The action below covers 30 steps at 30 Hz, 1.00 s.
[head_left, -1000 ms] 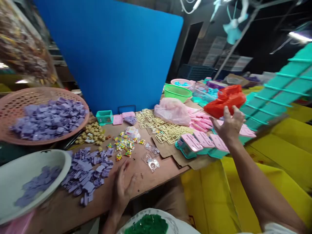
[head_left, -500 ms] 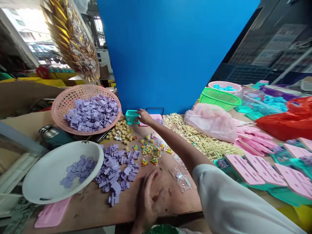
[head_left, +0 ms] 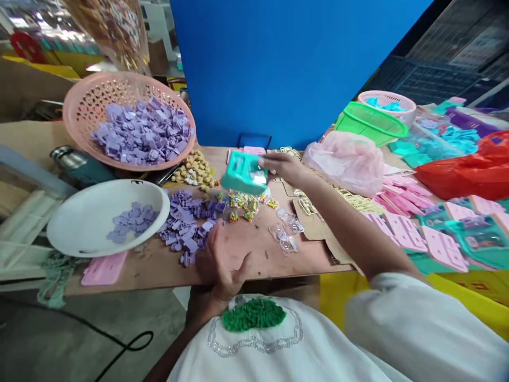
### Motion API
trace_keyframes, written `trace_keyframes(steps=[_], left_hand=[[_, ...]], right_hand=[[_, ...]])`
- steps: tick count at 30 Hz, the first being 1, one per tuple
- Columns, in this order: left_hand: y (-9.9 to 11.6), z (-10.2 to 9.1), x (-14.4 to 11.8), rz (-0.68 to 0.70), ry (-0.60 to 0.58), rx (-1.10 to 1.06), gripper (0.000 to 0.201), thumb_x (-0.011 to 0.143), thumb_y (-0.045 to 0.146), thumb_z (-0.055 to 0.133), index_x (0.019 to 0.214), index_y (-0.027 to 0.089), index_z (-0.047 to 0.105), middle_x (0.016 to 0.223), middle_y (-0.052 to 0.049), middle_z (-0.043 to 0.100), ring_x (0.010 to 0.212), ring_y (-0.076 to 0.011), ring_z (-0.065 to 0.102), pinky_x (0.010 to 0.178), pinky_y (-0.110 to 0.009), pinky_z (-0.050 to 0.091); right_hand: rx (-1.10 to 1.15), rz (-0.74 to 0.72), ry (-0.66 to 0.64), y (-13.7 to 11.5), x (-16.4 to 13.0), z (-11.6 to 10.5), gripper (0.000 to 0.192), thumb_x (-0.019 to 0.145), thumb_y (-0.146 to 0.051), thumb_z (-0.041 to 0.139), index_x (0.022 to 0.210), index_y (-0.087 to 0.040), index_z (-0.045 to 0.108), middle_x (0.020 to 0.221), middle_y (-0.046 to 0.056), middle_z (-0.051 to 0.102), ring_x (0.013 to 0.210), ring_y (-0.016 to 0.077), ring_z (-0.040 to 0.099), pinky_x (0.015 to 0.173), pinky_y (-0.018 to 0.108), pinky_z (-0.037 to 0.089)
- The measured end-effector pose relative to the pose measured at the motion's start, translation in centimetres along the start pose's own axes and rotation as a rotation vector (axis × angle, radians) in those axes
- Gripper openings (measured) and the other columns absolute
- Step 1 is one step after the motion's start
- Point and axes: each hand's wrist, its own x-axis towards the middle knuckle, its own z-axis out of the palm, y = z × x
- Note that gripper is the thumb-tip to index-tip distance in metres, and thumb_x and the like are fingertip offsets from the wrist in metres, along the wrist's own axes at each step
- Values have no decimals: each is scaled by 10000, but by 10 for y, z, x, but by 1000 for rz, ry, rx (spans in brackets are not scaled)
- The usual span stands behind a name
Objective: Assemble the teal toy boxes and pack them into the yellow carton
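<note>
A teal plastic box, blurred a little by motion, is tilted in the air above the table. My right hand grips it by its right end. Near the table's front edge, my left hand is empty, with its thumb apart from the fingers. Purple plastic pieces lie in a loose heap just left of that hand. Small clear packets of colourful bits lie below the box. To their right are some clear plastic pieces.
At the left stand a pink basket of purple pieces and a white basin. Tan pieces lie beside the basket. A pinkish bag, cream frames and pink-and-teal assemblies fill the right. A blue panel rises behind.
My right hand has lifted the teal box from the back of the table and brought it nearer and to the right. My left hand stays low and open. The view has tipped down.
</note>
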Motion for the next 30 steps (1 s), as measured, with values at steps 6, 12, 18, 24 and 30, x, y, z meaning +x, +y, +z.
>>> trace_keyframes(steps=[6, 12, 18, 24, 30], left_hand=[[11, -26, -3, 57, -145, 140, 902, 855, 481, 878, 1603, 268, 420, 1591, -185, 524, 1495, -375, 534, 1251, -545, 443], [-7, -21, -9, 58, -208, 209, 700, 885, 347, 862, 1495, 277, 527, 1534, -156, 554, 1468, -350, 563, 1233, -536, 477], [-15, -19, -4, 69, -223, 242, 707, 991, 275, 736, 1616, 310, 407, 1679, -166, 444, 1577, -330, 460, 1265, -513, 456], [-17, -21, -1, 88, -263, 155, 650, 1022, 241, 670, 1617, 310, 420, 1725, -155, 410, 1614, -306, 412, 1293, -529, 431], [-6, -28, -1, 168, -135, 90, 595, 1007, 338, 716, 1560, 255, 513, 1634, -178, 530, 1538, -320, 515, 1270, -530, 461]], right_hand=[[36, 64, -347, 41, -130, 54, 560, 951, -718, 682, 951, -172, 805, 781, 57, 714, 703, 188, 690, 601, 327, 635], [-440, -360, -97, 19, -79, 74, 381, 1069, -477, 604, 1198, -182, 807, 1093, 136, 739, 776, 189, 699, 729, 336, 580], [-622, -369, -214, 13, 8, 120, 194, 932, -107, 705, 1071, -147, 835, 1001, 106, 793, 806, 182, 704, 762, 285, 529], [-869, -451, -416, 18, 38, 120, 274, 805, 41, 673, 891, -151, 849, 986, 139, 777, 1006, 263, 680, 921, 348, 528], [-648, -418, -351, 23, 22, 108, 133, 918, -234, 758, 822, -151, 797, 932, 139, 746, 931, 248, 660, 854, 363, 540]])
